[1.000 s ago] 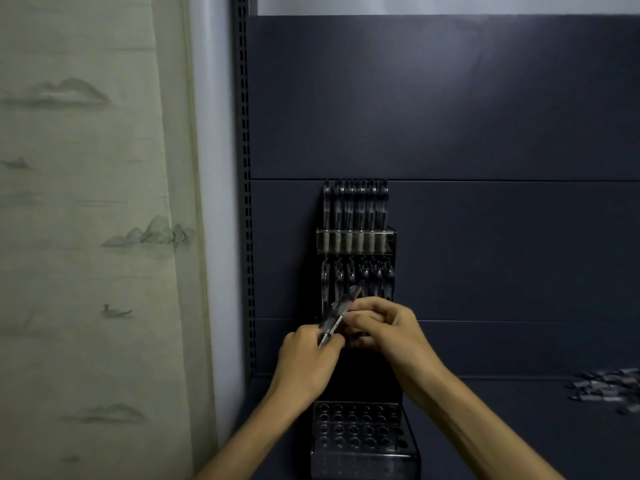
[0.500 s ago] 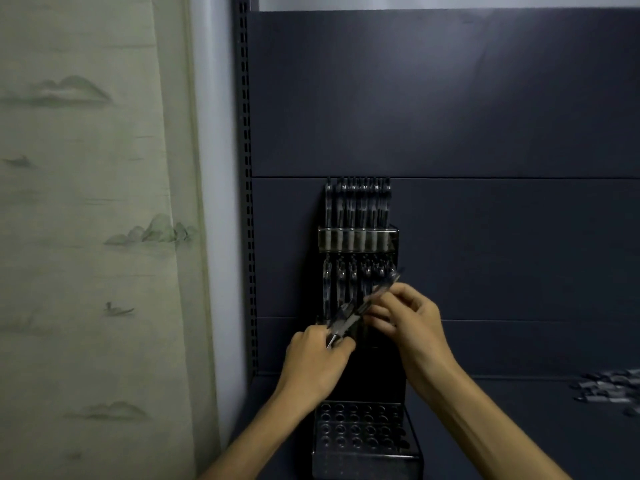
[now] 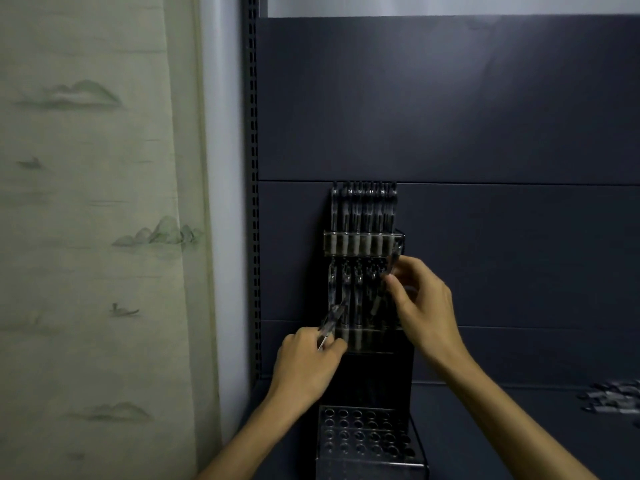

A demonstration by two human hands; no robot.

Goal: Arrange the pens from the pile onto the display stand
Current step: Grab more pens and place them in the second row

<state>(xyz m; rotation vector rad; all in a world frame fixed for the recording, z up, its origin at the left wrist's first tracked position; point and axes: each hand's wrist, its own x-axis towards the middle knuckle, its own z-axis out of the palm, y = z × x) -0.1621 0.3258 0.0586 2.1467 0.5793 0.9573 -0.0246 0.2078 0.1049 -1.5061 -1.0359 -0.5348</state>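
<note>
Now | step: I'm seating a pen (image 3: 387,282), right hand (image 3: 420,306) grip pinching it at frame centre over the stand (image 3: 363,344) | left hand (image 3: 308,365) clenched on spare pens (image 3: 330,322) | next: likely straighten, drop in.

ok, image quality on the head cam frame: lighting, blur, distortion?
Head view: dim overall, so the dark tiered display stand and its clear-barrelled pens are hard to separate. Motion blur smears the pen in the right hand and the loose grey pen pile at the right edge. Wide-angle bowing shows on the perforated shelf upright. No glare.
</note>
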